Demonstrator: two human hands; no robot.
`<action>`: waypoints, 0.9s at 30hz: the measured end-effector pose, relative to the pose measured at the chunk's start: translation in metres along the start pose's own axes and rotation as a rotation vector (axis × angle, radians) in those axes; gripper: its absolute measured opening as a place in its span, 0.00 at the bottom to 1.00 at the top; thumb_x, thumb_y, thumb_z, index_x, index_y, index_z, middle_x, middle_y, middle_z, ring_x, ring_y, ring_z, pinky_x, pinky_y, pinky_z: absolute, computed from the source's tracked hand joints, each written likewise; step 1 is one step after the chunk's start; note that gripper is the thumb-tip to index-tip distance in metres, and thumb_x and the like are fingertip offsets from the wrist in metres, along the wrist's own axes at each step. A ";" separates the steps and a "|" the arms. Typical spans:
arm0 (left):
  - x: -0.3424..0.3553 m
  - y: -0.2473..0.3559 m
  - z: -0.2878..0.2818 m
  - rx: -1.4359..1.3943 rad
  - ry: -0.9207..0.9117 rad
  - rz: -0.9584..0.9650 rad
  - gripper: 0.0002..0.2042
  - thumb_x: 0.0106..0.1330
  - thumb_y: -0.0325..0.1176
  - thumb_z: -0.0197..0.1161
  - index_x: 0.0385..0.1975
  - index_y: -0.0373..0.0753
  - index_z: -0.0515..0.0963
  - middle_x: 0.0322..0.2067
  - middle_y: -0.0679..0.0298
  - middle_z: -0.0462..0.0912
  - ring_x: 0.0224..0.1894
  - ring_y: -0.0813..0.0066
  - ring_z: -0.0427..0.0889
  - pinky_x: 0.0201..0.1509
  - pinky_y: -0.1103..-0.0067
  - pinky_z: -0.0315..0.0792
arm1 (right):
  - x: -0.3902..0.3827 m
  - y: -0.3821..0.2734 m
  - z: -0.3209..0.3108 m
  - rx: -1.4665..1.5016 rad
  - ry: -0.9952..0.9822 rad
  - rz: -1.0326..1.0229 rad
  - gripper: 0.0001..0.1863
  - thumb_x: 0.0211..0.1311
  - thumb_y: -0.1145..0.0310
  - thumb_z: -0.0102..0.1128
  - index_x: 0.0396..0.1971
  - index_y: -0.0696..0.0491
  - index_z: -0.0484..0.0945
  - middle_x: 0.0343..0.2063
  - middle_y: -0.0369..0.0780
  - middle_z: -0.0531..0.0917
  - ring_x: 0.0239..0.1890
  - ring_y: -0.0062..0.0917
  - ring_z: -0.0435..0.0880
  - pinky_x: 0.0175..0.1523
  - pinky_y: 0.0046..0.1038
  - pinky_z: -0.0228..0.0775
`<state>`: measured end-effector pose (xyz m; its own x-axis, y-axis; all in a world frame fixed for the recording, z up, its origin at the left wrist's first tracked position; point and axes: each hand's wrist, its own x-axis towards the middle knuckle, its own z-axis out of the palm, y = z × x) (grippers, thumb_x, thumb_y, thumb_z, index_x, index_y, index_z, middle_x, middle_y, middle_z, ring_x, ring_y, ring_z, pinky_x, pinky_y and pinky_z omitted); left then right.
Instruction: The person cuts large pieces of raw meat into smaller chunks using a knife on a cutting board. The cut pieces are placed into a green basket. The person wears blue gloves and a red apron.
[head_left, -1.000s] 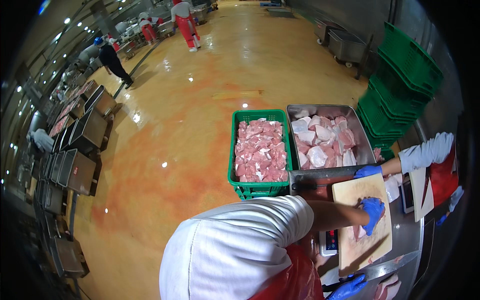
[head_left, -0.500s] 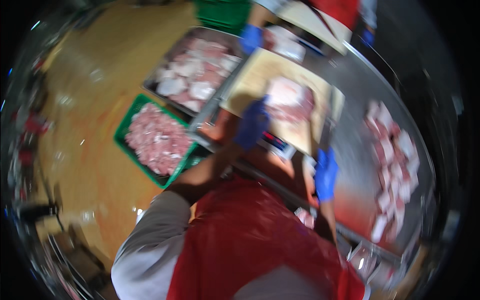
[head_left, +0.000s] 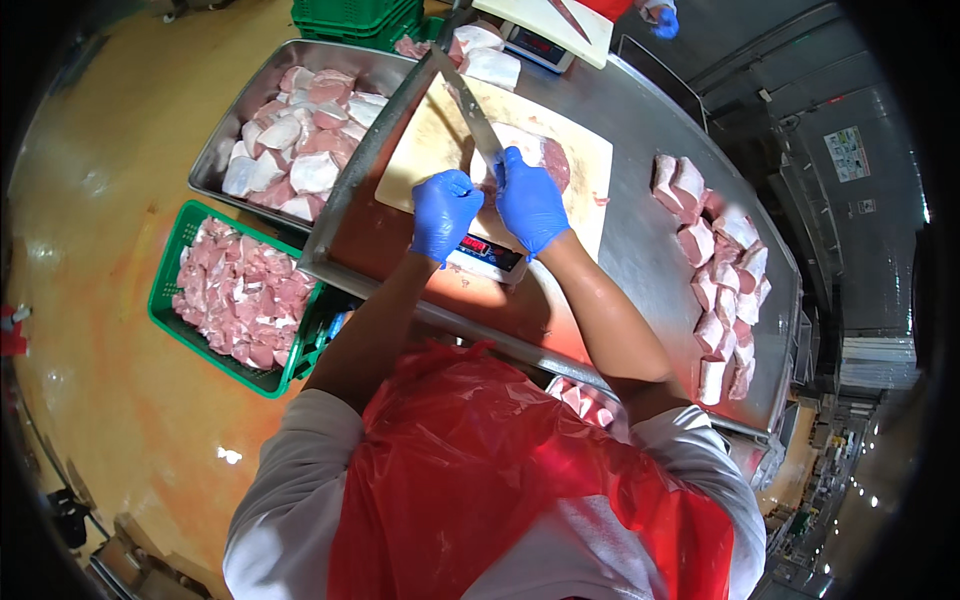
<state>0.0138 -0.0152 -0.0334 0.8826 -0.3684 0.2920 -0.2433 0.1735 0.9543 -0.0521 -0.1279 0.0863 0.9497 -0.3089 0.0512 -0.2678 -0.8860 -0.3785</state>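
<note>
My right hand (head_left: 525, 205), in a blue glove, is closed on a large knife (head_left: 462, 100), whose blade points up and away across a cream cutting board (head_left: 580, 230). A cut of raw meat (head_left: 555, 165) lies on the board, partly hidden by that hand and the knife. My left hand (head_left: 445, 215), also gloved in blue, is curled into a fist at the board's near left, beside the knife hand; whatever its fingers hold is hidden. A small scale with a red display (head_left: 485, 252) shows at the board's near edge, on the steel table (head_left: 645, 125).
A steel tray of meat chunks (head_left: 210, 165) and a green crate of smaller pieces (head_left: 160, 295) flank the left. Meat blocks (head_left: 730, 290) line the right. Beyond stand green crates (head_left: 350, 20), another board (head_left: 590, 40) and a co-worker's gloved hand (head_left: 665, 25).
My view has swung down onto the table. My right hand has moved up from the board's right with the knife, now angled over the meat; my left hand has curled up nearby.
</note>
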 end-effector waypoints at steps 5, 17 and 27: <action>0.000 0.018 -0.012 0.184 0.044 0.018 0.04 0.55 0.22 0.68 0.23 0.31 0.79 0.19 0.61 0.80 0.22 0.80 0.76 0.29 0.77 0.73 | -0.063 0.024 0.005 -0.164 -0.152 0.094 0.13 0.67 0.70 0.52 0.48 0.57 0.68 0.29 0.58 0.83 0.35 0.55 0.84 0.39 0.52 0.75; -0.008 0.033 -0.018 0.166 0.187 0.084 0.10 0.62 0.26 0.70 0.39 0.28 0.79 0.25 0.60 0.81 0.25 0.80 0.79 0.31 0.81 0.75 | -0.194 0.086 -0.048 -0.187 0.043 0.007 0.10 0.68 0.74 0.56 0.45 0.57 0.68 0.22 0.54 0.80 0.24 0.54 0.80 0.27 0.49 0.69; -0.012 0.040 0.009 0.180 0.083 -0.102 0.07 0.52 0.24 0.72 0.23 0.32 0.78 0.20 0.61 0.81 0.22 0.77 0.77 0.30 0.76 0.74 | -0.055 0.026 0.003 -0.057 0.080 0.001 0.11 0.73 0.63 0.53 0.43 0.55 0.69 0.26 0.58 0.81 0.28 0.59 0.80 0.32 0.55 0.69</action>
<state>-0.0102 -0.0118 0.0017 0.9345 -0.2983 0.1945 -0.2126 -0.0293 0.9767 -0.1109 -0.1326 0.0707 0.9339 -0.3347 0.1256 -0.2799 -0.9032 -0.3254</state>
